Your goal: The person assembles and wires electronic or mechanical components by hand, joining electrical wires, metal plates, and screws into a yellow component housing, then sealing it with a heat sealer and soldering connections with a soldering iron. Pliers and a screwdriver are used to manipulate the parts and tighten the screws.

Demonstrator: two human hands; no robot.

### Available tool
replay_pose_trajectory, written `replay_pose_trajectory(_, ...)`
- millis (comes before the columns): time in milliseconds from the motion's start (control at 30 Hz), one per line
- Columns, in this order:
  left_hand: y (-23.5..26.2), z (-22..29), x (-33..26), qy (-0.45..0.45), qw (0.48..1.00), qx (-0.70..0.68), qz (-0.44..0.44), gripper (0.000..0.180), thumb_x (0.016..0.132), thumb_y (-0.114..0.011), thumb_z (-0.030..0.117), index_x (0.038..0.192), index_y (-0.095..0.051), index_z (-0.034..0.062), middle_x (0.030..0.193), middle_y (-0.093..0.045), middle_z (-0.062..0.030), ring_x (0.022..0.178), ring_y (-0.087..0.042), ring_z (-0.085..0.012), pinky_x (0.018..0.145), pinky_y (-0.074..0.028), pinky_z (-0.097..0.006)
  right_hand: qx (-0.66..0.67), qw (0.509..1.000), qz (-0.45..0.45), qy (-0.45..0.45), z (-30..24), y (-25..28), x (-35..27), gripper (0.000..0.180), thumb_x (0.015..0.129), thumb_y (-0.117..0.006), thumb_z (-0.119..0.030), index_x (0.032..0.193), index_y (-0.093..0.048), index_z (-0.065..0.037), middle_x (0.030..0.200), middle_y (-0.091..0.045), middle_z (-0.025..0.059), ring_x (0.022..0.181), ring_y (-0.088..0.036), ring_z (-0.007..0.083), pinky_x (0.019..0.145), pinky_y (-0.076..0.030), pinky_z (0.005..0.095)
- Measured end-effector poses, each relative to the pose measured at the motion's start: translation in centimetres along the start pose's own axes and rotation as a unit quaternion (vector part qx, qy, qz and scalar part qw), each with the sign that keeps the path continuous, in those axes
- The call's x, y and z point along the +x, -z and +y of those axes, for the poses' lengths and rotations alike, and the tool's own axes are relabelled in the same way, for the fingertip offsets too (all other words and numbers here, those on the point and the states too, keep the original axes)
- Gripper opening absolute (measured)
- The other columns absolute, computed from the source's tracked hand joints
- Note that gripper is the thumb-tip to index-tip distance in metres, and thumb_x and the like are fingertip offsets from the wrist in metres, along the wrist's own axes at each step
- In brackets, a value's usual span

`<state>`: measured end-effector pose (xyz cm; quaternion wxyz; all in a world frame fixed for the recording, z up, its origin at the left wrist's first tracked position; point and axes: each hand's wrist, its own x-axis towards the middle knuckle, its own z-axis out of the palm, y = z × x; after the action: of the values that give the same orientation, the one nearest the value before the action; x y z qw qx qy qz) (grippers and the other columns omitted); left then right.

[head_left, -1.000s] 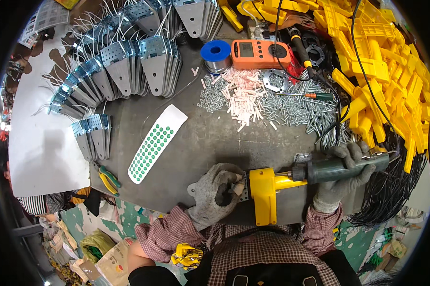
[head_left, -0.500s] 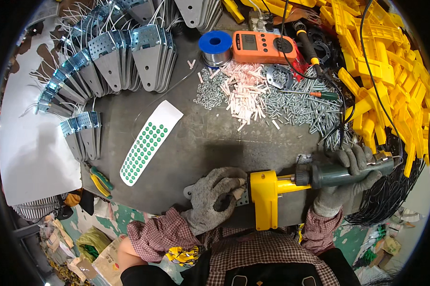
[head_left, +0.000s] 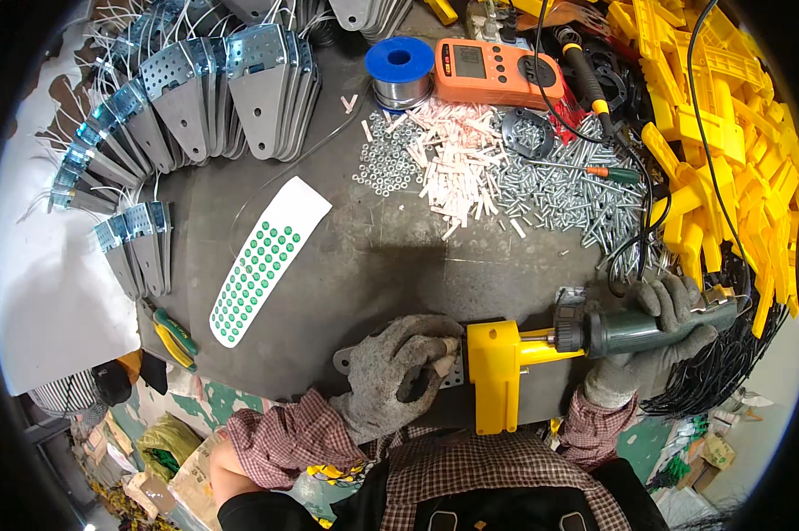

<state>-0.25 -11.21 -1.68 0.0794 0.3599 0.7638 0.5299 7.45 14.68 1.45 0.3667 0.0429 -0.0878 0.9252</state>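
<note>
My dark grey workbench (head_left: 391, 257) fills the view; a pale sheet (head_left: 46, 283) lies at nine o'clock, patchy teal floor (head_left: 196, 411) at seven.

1. The left hand (head_left: 398, 365) covers most of the perforated metal plate (head_left: 343, 359); only its ends show.
2. The right hand (head_left: 656, 329) hides the middle of the green power screwdriver (head_left: 599, 331).
3. The screwdriver's tip is hidden inside the yellow plastic part (head_left: 493, 372).
4. The yellow pile (head_left: 727, 133) is cut off by the picture's edge.
</note>
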Motion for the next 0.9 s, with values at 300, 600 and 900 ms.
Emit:
replay_pose_trajectory(300,0.5,0.7,0.5,0.033,0.999,0.028,-0.025,0.022,0.082,-0.070,0.000,0.102,-0.062,0.0039,0.108,-0.066,-0.0155,0.090,-0.069,-0.0281,0.072,-0.058,-0.034,-0.018,1.000,0.011,0.009,-0.2,0.0,0.1,0.039,0.085,-0.077,-0.026,0.103,-0.046,-0.011,0.081,-0.045,-0.0016,0.068,-0.047,0.0094,0.075,-0.038,0.0296)
replay_pose_trajectory(600,0.4,-0.2,0.3,-0.048,0.999,0.006,-0.024,0.028,0.076,-0.068,-0.006,0.102,-0.062,0.0031,0.105,-0.066,-0.0172,0.089,-0.068,-0.0324,0.072,-0.055,-0.040,-0.033,0.999,-0.009,0.011,0.5,-0.3,0.3,0.037,0.086,-0.076,-0.025,0.103,-0.045,-0.013,0.080,-0.043,-0.0032,0.065,-0.045,0.0071,0.071,-0.038,0.0270)
replay_pose_trajectory(900,3.0,-0.5,2.6,0.200,0.962,-0.185,-0.027,0.017,0.085,-0.066,0.001,0.100,-0.062,0.0034,0.107,-0.064,-0.0151,0.093,-0.065,-0.0277,0.081,-0.053,-0.034,-0.117,0.991,-0.031,0.051,-1.2,0.6,-0.2,0.045,0.094,-0.065,-0.039,0.121,-0.045,-0.009,0.086,-0.045,-0.0003,0.072,-0.046,0.0105,0.077,-0.040,0.0297)
